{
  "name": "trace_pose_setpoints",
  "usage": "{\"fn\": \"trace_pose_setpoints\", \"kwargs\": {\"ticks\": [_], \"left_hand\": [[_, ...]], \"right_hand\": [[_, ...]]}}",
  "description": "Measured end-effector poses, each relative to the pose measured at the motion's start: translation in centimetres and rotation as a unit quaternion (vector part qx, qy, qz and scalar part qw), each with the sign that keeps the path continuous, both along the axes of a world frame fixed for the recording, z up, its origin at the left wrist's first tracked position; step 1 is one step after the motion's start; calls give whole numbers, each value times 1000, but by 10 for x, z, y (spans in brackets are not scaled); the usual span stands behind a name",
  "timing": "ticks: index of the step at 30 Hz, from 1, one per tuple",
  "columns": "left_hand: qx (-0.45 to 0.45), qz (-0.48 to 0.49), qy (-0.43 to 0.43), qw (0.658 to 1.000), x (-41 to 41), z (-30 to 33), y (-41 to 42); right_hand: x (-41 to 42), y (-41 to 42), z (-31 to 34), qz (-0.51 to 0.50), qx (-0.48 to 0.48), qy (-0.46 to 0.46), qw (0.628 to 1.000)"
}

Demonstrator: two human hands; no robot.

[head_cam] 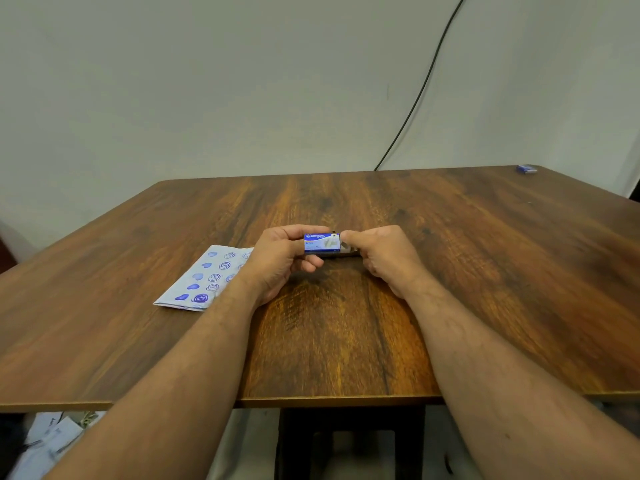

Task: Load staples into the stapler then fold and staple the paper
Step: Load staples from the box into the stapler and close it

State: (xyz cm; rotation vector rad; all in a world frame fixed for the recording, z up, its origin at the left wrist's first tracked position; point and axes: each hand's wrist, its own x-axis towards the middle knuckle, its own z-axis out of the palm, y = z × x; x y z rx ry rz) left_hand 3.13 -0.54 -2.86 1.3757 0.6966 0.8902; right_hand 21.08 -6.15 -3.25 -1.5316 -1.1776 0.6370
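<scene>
Left hand [277, 258] fingers grip the staple box [322, 243]; right hand [384, 252] fingers pinch its half-hidden inner tray [347, 250].

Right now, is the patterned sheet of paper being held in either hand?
No, the white paper with blue prints lies flat on the wooden table beside the left hand.

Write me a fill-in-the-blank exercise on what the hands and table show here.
1. The left hand grips a small ____ staple box.
2. The right hand pinches the box's inner tray at its ____ end.
3. The paper, printed with hearts and spirals, lies on the table to the ____ of the hands.
4. A black ____ runs down the wall behind the table.

Missing words: blue; right; left; cable
</scene>
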Motion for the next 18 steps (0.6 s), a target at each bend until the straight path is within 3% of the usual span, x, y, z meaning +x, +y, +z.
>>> {"fn": "trace_pose_setpoints", "kwargs": {"ticks": [8,14,18], "left_hand": [[11,-13,-52,998,-2,-2,0],[100,12,45,994,5,-2,-7],[77,34,6,996,4,-3,-4]], "right_hand": [[-5,-3,4,-33,-6,-70,997],[-8,-4,6,-21,-5,-92,996],[-8,-1,5,-36,-8,-94,995]]}}
